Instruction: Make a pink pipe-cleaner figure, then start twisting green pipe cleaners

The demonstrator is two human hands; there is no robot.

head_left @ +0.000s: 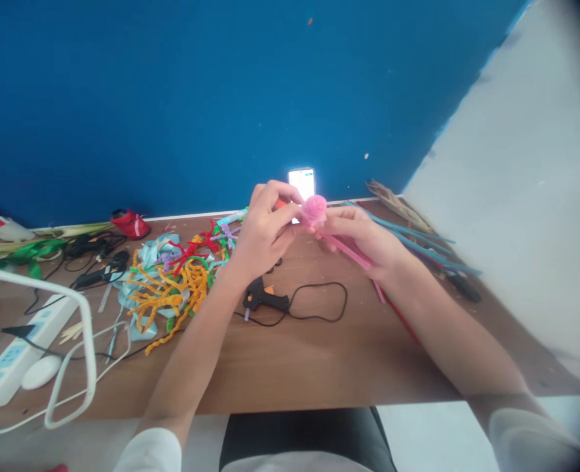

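Note:
Above the table, a pink fuzzy coil [314,210], which looks like wound pipe cleaner, is between my two hands. My left hand [269,226] is closed, with thumb and fingertips pinching the coil's left side. From the other side, my right hand [356,233] grips its base, and straight pink strands [347,250] trail down under the palm. An orange bit [280,204] shows by my left fingers; its kind is unclear. Behind the coil, a lit phone [301,182] leans at the wall. Below my hands lies a black glue gun [265,296] with a looped cord.
Tangled orange pipe cleaners [172,292] and pale blue ribbon [145,328] heap to the left. Farther left are a white power strip [34,347] and a white tubular frame [90,354]. Blue stems [417,239] lie along the right wall.

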